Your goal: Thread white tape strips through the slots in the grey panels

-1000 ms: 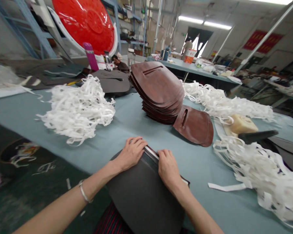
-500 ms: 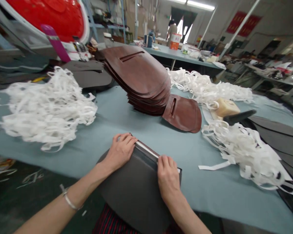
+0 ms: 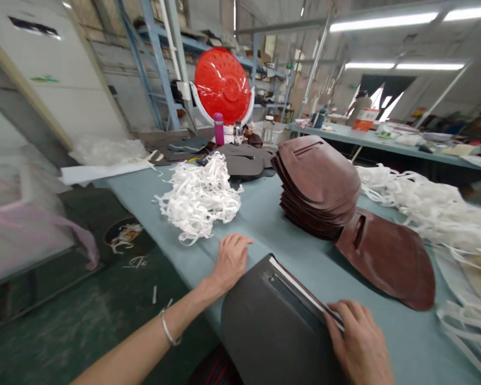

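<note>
Fingers (image 3: 349,308) of right hand (image 3: 361,339) nearly closed, pinching dark panel (image 3: 276,326) by edge; left hand (image 3: 231,263) half-open, empty, beside panel; brown stack (image 3: 320,187) beyond panel.

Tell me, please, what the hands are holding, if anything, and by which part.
The right hand grips the dark panel near the right end of its white-striped edge; the left hand holds nothing.
</note>
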A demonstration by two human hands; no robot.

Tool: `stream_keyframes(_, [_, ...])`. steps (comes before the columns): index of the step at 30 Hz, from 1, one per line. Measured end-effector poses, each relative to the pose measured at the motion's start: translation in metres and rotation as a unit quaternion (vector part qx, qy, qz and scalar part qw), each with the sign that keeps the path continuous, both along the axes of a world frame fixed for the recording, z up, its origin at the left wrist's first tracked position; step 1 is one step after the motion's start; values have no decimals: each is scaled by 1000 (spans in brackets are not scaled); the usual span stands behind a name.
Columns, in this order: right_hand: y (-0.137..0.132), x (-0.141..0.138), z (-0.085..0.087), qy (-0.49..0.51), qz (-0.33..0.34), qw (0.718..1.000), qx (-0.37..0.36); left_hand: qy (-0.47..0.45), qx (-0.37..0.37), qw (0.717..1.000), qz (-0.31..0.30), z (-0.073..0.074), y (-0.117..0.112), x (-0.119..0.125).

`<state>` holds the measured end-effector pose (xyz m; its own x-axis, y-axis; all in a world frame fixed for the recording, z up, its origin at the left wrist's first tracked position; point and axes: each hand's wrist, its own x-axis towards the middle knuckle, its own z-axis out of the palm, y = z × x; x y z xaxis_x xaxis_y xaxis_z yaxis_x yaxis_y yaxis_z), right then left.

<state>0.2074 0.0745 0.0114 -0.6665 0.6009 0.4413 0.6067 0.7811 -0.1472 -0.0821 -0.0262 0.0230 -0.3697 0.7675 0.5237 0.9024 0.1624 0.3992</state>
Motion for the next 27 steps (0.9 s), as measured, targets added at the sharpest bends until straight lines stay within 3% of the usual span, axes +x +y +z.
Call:
stream_keyframes(4, [-1,-90,21,37,97,990,-92,-3,72,996,53,11,-12,-30])
stream_keyframes(9, [-18,-225,60,-4,176,978,-115,8,180,974,136,18,-28,-46])
stream_keyframes(12, [-23,-288,70,-16,203,972,-116,35,179,964,195,18,-33,-56])
stream_keyframes(14, [-25,-313,67,-23,202,971,-123,64,132,969,197,16,-35,-65])
stream_keyframes(16, [-26,-317,60,-30,191,972,-130,96,67,975,186,13,-37,-73])
stream_keyframes(18, [-28,-303,51,-32,175,975,-134,118,13,976,184,10,-40,-80])
stream_keyframes(22, [-37,-242,38,-13,144,982,-123,155,-50,977,140,2,-41,-85])
stream_keyframes(27, [-49,-180,32,9,100,991,-84,167,-61,976,125,0,-32,-82])
